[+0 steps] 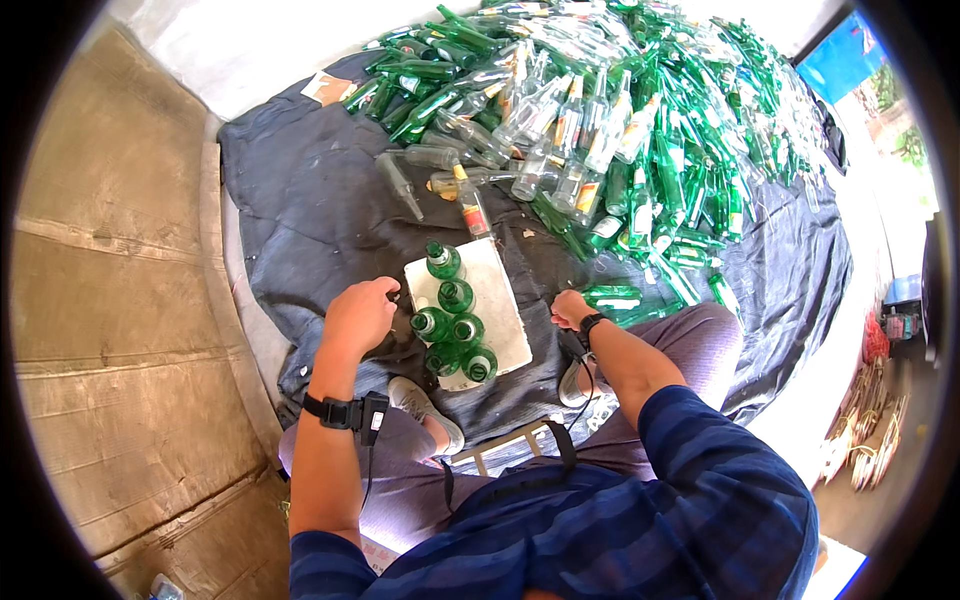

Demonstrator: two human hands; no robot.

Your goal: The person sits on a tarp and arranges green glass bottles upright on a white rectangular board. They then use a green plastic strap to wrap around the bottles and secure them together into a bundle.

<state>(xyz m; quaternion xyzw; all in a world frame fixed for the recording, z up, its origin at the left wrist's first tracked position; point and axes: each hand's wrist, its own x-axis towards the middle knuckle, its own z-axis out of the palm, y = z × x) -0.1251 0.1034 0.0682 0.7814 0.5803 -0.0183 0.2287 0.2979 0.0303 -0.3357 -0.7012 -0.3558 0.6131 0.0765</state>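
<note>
Several green glass bottles point(466, 330) stand upright in a group on a white board point(501, 315) in front of me. My left hand point(360, 315) hovers just left of the board, with the fingers bent; whether anything small is between them cannot be made out. To the right of the board is my right hand point(571, 309), its fingers curled downward and partly hidden. Close beside it lie green bottles point(613, 294) on the dark plastic sheet point(315, 195). A clear bottle with a red and yellow label point(471, 204) lies just beyond the board's far edge.
A large heap of green and clear glass bottles point(600, 105) covers the sheet's far side. Brown cardboard point(120, 285) borders the left. My shoes point(420, 409) flank the board's near end. Bundled sticks point(862, 427) stand at the far right.
</note>
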